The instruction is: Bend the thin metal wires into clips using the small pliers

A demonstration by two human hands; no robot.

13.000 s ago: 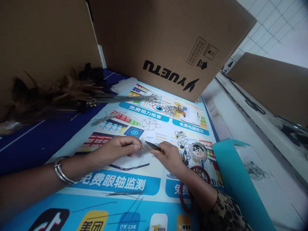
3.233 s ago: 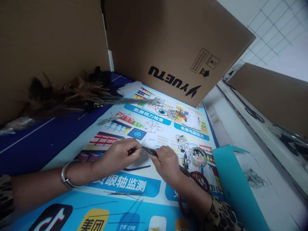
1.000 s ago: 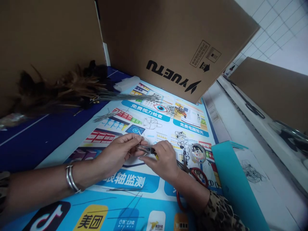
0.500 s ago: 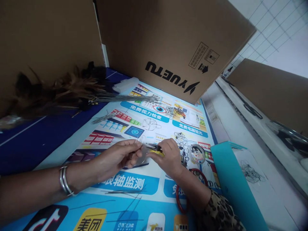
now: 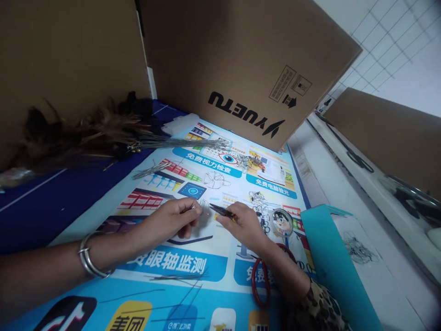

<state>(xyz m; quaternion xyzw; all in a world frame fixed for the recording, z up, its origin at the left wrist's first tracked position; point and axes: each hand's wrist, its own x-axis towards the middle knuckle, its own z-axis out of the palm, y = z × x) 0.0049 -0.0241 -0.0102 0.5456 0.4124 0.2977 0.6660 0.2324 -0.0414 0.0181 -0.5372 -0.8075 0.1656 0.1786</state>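
Observation:
Between thumb and fingers, my left hand (image 5: 184, 218) pinches a thin bent wire (image 5: 204, 207), whose loop sticks out to the right. My right hand (image 5: 245, 226) is wrapped round a pair of pliers (image 5: 222, 211) with dark pointed jaws and a bit of yellow on the grip. The plier tips point left at the wire, a small gap apart from it as far as I can see. Red-handled scissors (image 5: 261, 282) lie partly under my right forearm. Straight wires (image 5: 179, 276) lie on the printed sheet nearer to me.
A bundle of long wires (image 5: 182, 140) and brown feathers (image 5: 99, 126) lie at the back left. Tangled wire pieces (image 5: 257, 200) and a round tin (image 5: 282, 223) are right of centre. A large cardboard box (image 5: 241, 59) stands behind; a teal box (image 5: 336, 262) is at the right.
The pliers have drawn back slightly from the wire and turned, their jaws now angled up to the left. My left hand has shifted a little left, its fingers curled closer.

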